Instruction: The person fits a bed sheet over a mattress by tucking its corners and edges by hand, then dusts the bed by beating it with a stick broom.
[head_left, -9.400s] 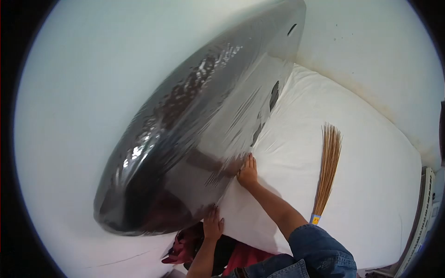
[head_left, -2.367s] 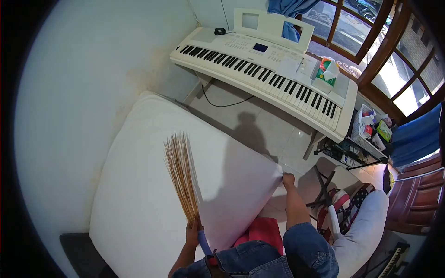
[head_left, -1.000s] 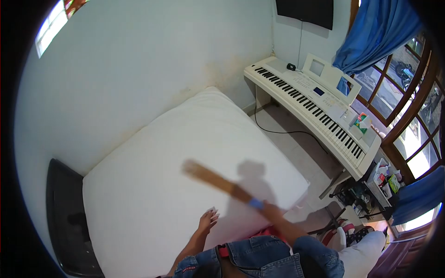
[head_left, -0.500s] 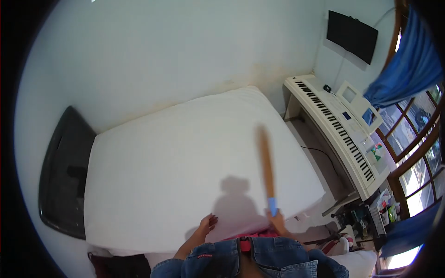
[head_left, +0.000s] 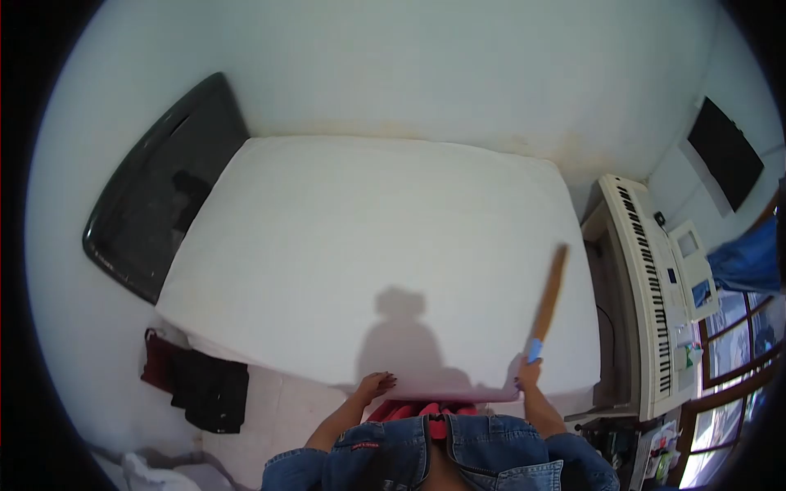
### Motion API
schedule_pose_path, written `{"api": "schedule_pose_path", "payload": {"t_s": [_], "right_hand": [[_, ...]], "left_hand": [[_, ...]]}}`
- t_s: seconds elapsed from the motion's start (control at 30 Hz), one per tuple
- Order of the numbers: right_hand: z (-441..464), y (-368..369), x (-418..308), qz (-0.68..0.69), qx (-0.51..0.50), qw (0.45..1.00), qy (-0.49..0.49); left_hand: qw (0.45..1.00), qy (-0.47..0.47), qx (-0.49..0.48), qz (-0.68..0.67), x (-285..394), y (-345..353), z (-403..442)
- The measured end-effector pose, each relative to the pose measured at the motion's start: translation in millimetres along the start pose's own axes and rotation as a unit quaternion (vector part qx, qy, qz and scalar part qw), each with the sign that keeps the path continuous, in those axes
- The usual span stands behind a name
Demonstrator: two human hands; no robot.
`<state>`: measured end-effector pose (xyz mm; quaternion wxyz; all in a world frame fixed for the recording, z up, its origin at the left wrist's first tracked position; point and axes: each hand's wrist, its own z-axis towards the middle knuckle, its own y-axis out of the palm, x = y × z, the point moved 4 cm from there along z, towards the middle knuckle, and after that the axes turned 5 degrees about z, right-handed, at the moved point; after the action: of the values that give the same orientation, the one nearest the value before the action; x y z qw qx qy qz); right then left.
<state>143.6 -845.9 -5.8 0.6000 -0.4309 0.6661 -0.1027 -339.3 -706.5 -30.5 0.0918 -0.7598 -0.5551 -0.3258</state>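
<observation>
My right hand (head_left: 530, 375) is wrapped round the blue handle of a short stick broom (head_left: 552, 293). The broom's long brown bundle points up and slightly right over the right part of the bed, its tip a little blurred. I cannot tell whether it touches the sheet. My left hand (head_left: 376, 385) holds nothing, its fingers stretched out at the near edge of the mattress. Between and beyond both hands spreads the mattress in its plain white sheet (head_left: 360, 221), with my shadow falling across its near side.
A dark headboard (head_left: 155, 196) stands at the bed's left end. To the right are a white keyboard piano (head_left: 659, 352), a wall-mounted screen (head_left: 727, 154) and a blue curtain (head_left: 747, 260). Dark clothes (head_left: 211, 391) hang low at left, above the tiled floor (head_left: 282, 413).
The view has turned, so the bed sits more squarely ahead. My right hand and the broom have swung to the right, the broom now leaning right. My left hand stays near the bed's edge.
</observation>
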Motion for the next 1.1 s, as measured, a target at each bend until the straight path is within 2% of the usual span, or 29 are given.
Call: {"api": "schedule_pose_path", "payload": {"t_s": [0.03,0.07,0.13,0.2,0.23,0.27,0.33,0.37,0.43,0.57,0.63,0.7,0.73,0.77,0.8,0.83,0.9,0.93,1.0,1.07,1.1], "right_hand": [[18,2,8,0.026,0.026,0.999,-0.023],[10,8,-8,0.021,0.014,0.999,-0.031],[-20,12,-52,0.084,-0.003,0.990,-0.114],[-82,42,-100,0.127,-0.107,0.976,-0.141],[-121,59,-128,0.133,-0.144,0.959,-0.203],[-144,94,-125,0.145,-0.203,0.948,-0.199],[-203,153,-128,0.011,-0.338,0.911,-0.235],[-237,171,-137,0.008,-0.390,0.881,-0.266],[-288,191,-148,-0.103,-0.441,0.809,-0.376],[-289,172,-138,-0.135,-0.395,0.815,-0.401],[-233,155,-108,-0.105,-0.339,0.878,-0.322],[-156,128,-65,-0.139,-0.215,0.940,-0.225],[-123,97,-48,-0.110,-0.170,0.964,-0.175],[-93,66,-24,-0.080,-0.113,0.987,-0.084],[-57,45,13,-0.023,-0.069,0.996,-0.050],[-41,16,33,0.007,-0.008,0.998,-0.066],[-23,-25,64,0.055,0.081,0.994,0.046],[-33,-33,61,0.058,0.083,0.993,0.055],[-58,-51,53,0.224,0.094,0.964,0.109],[-79,-21,59,0.263,0.111,0.953,0.098],[-102,-6,54,0.236,0.133,0.962,0.039]], "left_hand": [[1.000,0.001,0.008,-0.012,-8,-11,-7],[1.000,0.006,0.014,-0.010,-16,-23,-16],[0.999,0.007,0.035,-0.021,-37,-45,-32],[0.999,-0.017,0.048,-0.010,-59,-64,-36],[0.998,-0.019,0.057,-0.021,-69,-72,-39],[0.996,-0.029,0.081,-0.026,-77,-81,-42],[0.992,-0.034,0.116,-0.037,-86,-94,-53],[0.992,-0.032,0.118,-0.038,-90,-99,-60],[0.984,-0.010,0.168,-0.058,-96,-110,-66],[0.978,0.008,0.192,-0.083,-122,-123,-83],[0.978,0.000,0.190,-0.081,-135,-120,-104],[0.978,-0.006,0.196,-0.078,-153,-117,-129],[0.979,-0.029,0.187,-0.075,-163,-116,-141],[0.980,-0.051,0.179,-0.074,-170,-114,-152],[0.980,-0.049,0.179,-0.068,-174,-113,-166],[0.981,-0.050,0.183,-0.044,-181,-114,-183],[0.981,-0.052,0.189,-0.010,-190,-120,-206],[0.977,-0.069,0.201,-0.025,-198,-127,-215],[0.973,-0.088,0.209,-0.033,-208,-138,-223],[0.967,-0.099,0.233,-0.005,-218,-147,-222],[0.968,-0.100,0.231,-0.002,-219,-148,-221]]}}
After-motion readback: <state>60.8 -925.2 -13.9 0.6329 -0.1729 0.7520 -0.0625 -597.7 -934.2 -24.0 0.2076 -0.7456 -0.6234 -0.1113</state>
